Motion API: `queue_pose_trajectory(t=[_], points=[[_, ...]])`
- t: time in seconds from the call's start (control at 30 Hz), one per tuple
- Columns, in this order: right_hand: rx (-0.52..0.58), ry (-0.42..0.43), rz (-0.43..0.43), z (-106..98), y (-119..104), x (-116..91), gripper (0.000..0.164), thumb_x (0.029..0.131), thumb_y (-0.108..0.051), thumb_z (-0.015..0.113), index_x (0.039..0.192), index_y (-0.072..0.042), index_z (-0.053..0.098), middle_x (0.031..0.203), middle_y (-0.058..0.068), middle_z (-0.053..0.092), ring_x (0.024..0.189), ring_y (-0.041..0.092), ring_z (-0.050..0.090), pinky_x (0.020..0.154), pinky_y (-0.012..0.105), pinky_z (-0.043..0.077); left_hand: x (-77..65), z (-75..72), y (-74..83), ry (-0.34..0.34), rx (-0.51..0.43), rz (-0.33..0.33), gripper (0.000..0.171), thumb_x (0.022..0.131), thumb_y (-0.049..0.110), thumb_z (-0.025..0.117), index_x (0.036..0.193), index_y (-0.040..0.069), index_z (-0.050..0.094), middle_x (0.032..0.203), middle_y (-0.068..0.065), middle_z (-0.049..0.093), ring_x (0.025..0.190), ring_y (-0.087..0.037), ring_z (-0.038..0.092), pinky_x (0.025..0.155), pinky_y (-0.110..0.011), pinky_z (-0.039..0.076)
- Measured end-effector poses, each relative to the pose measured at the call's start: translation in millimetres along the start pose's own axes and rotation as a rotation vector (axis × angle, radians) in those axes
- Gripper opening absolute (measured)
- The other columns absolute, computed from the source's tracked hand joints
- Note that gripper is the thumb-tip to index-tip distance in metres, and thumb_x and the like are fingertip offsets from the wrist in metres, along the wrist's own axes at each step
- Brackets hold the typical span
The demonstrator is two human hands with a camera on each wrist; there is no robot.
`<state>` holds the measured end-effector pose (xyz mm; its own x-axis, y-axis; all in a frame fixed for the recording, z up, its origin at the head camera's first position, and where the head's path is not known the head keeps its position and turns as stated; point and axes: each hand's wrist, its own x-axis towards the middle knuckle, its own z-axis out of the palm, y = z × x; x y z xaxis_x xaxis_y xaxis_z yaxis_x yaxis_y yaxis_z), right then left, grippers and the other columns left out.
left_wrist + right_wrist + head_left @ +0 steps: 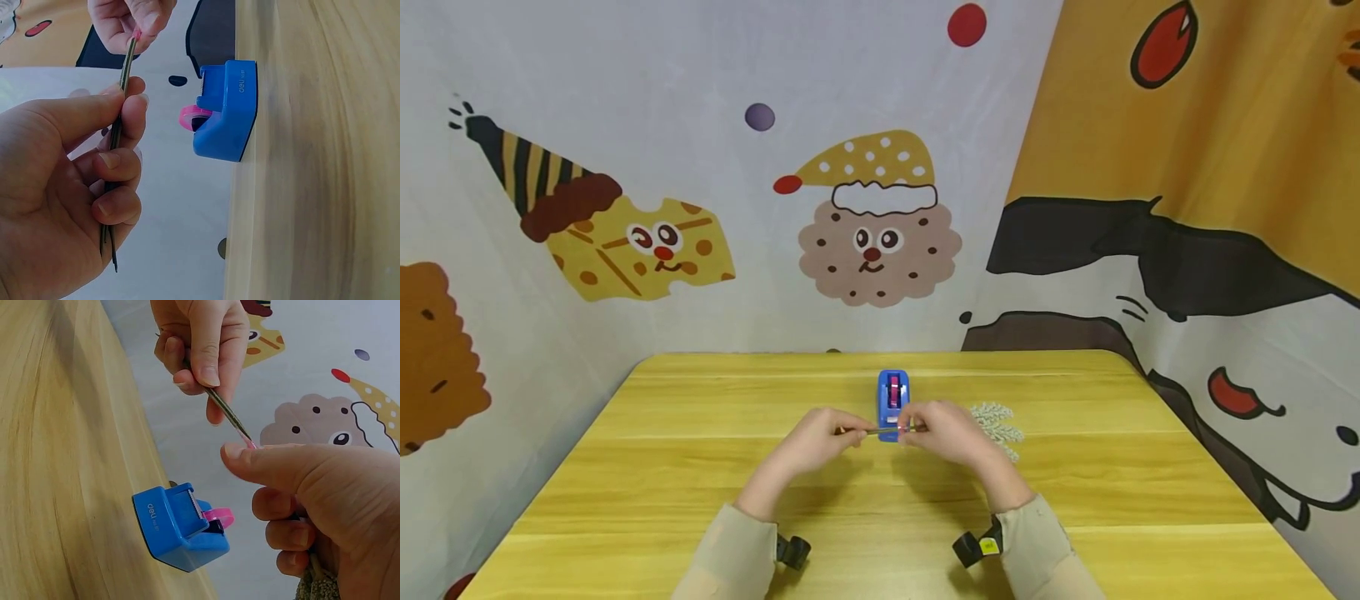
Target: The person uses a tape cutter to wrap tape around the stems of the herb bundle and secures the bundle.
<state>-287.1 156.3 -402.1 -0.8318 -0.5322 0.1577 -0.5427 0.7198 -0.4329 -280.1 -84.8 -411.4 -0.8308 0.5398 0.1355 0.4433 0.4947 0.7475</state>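
Observation:
A bundle of thin green stems (127, 65) stretches between both hands above the table. My left hand (820, 439) grips the stems' lower part, fingers curled round them; the bare ends poke out below in the left wrist view. My right hand (946, 431) pinches the bundle higher up, where a bit of pink tape (249, 442) lies on the stems. Pale green, grainy flower heads (996, 423) stick out past the right hand. How far the tape wraps round is hidden by the right fingers. Just beyond the hands stands a blue tape dispenser (231, 119).
A pink tape roll (894, 390) sits inside the dispenser, near its toothed cutting edge. The wooden table (685, 467) ends at a printed cloth backdrop (752, 292). A small black camera is strapped to each wrist.

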Motion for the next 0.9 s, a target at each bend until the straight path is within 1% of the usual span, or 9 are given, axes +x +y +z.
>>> queue_pose_trajectory(t=[0.2, 0.4, 0.57, 0.7, 0.8, 0.9], points=[[0.038, 0.008, 0.014, 0.4, 1.9, -0.8, 0.005, 0.089, -0.027, 0.071, 0.087, -0.025, 0.067, 0.059, -0.011, 0.050, 0.049, 0.004, 0.039, 0.044, 0.022, 0.035, 1.2, 1.4, -0.9, -0.002, 0.006, 0.003, 0.024, 0.098, 0.013, 0.057, 0.117, 0.007, 0.071, 0.092, -0.011, 0.069, 0.044, -0.008, 0.031, 0.042, -0.021, 0.030], [0.067, 0.008, 0.021, -1.3, 2.4, -0.3, 0.008, 0.092, -0.029, 0.067, 0.084, -0.026, 0.067, 0.057, -0.011, 0.047, 0.048, 0.004, 0.036, 0.043, 0.022, 0.032, 1.5, 1.6, -1.2, 0.003, 0.015, 0.005, 0.024, 0.098, 0.012, 0.057, 0.117, 0.010, 0.071, 0.089, -0.010, 0.069, 0.044, -0.008, 0.031, 0.042, -0.021, 0.030], [0.096, 0.005, 0.030, -3.3, 1.4, -0.2, 0.015, 0.095, -0.030, 0.063, 0.089, -0.019, 0.071, 0.056, -0.010, 0.045, 0.048, 0.005, 0.035, 0.043, 0.022, 0.030, 1.5, 1.2, -0.4, 0.006, 0.013, 0.001, 0.024, 0.098, 0.012, 0.057, 0.117, 0.010, 0.071, 0.092, -0.009, 0.070, 0.044, -0.007, 0.031, 0.042, -0.021, 0.030], [0.106, 0.009, 0.037, -3.8, 2.2, -0.8, 0.021, 0.097, -0.030, 0.060, 0.095, -0.015, 0.074, 0.059, -0.010, 0.048, 0.050, 0.005, 0.037, 0.044, 0.023, 0.033, 1.7, 1.6, -0.1, 0.005, 0.015, 0.006, 0.024, 0.098, 0.012, 0.057, 0.118, 0.010, 0.071, 0.094, -0.009, 0.070, 0.044, -0.007, 0.031, 0.042, -0.021, 0.030], [0.108, 0.016, 0.042, -3.2, 2.4, -0.6, 0.021, 0.097, -0.030, 0.060, 0.097, -0.015, 0.075, 0.059, -0.010, 0.048, 0.050, 0.005, 0.038, 0.045, 0.023, 0.033, 1.5, 2.2, -0.5, 0.011, 0.024, 0.012, 0.024, 0.098, 0.012, 0.057, 0.117, 0.008, 0.071, 0.090, -0.009, 0.070, 0.044, -0.007, 0.032, 0.042, -0.021, 0.031], [0.112, 0.025, 0.045, -2.3, 2.2, 0.3, 0.020, 0.096, -0.029, 0.061, 0.095, -0.014, 0.075, 0.057, -0.010, 0.045, 0.049, 0.005, 0.037, 0.045, 0.022, 0.032, 1.1, 2.8, -0.5, 0.021, 0.037, 0.012, 0.023, 0.098, 0.013, 0.057, 0.117, 0.008, 0.071, 0.085, -0.008, 0.069, 0.044, -0.007, 0.032, 0.042, -0.021, 0.032]])
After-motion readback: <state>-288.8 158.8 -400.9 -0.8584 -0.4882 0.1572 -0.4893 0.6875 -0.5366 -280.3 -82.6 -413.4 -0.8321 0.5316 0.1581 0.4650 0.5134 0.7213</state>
